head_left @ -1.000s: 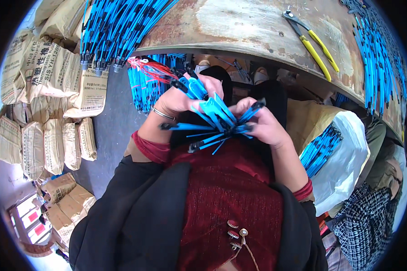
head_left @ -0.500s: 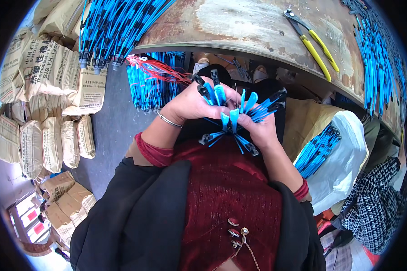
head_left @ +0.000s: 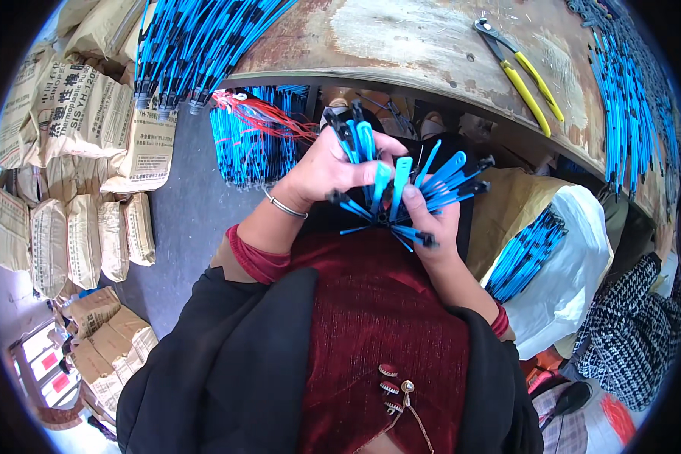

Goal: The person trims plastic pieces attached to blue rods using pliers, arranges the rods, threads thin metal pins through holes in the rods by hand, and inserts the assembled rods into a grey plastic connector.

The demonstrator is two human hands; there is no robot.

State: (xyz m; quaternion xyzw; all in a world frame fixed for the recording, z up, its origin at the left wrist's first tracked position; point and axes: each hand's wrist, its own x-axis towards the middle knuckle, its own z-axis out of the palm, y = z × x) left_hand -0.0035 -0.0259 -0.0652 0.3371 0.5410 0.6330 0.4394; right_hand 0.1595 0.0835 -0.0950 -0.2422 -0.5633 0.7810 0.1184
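Observation:
Both hands hold a spoked frame of blue strips and rods with black joints point(head_left: 402, 178), which fans out around a dark hub like an umbrella's ribs. My left hand point(head_left: 321, 172), with a silver bangle on its wrist, is closed around the strips on the left side. From the right, my right hand point(head_left: 441, 231) grips the frame, its thumb against a strip beside the hub. Some of its fingers are hidden behind the blue strips. Several black-tipped ends stick out past both hands.
Yellow-handled pliers point(head_left: 527, 83) lie on the worn wooden bench point(head_left: 401, 38). Bundles of blue rods point(head_left: 197, 45) overhang the bench's left end; more blue rods point(head_left: 624, 113) lie at its right. A white sack point(head_left: 575, 280) holds others. Brown paper sacks point(head_left: 76, 129) are stacked left.
My right hand has shifted slightly, and its thumb now points up along the strips. The blue strips on the right are spread wider. My left hand has stayed about in place.

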